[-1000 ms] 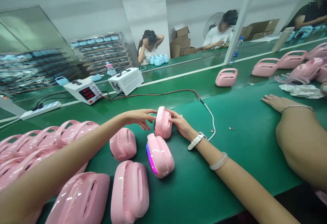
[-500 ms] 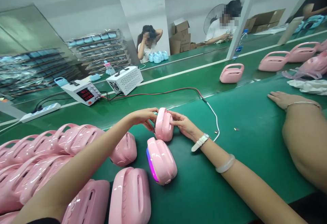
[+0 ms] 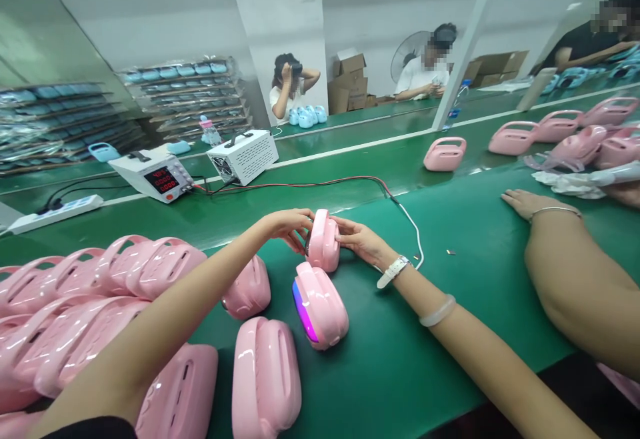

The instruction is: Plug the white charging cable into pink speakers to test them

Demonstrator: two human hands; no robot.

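A pink portable speaker (image 3: pixel 329 245) with a loop handle stands on the green mat, held between my two hands. My left hand (image 3: pixel 293 229) grips its left side, fingers curled around and partly hidden behind it. From the right, my right hand (image 3: pixel 363 241) presses thumb and fingertips against its other side. Just in front of it stands a second pink speaker (image 3: pixel 327 312), its face glowing blue and purple. A third pink speaker (image 3: pixel 270 379) stands nearer to me, and another pink speaker (image 3: pixel 254 285) is partly hidden behind my left forearm.
Rows of pink speakers (image 3: pixel 120 269) fill the left side. Behind are a power supply (image 3: pixel 161 177) with red digits, a white box (image 3: pixel 245 159) and a red-black cable (image 3: pixel 325 181) ending in white. At right lie a co-worker's arm (image 3: pixel 565 245) and small chips (image 3: pixel 451 252).
The view has shifted slightly, and the red digits on the power supply look different. At far right, a co-worker's hand with a clear plastic thing has come into view. My hands keep their hold.
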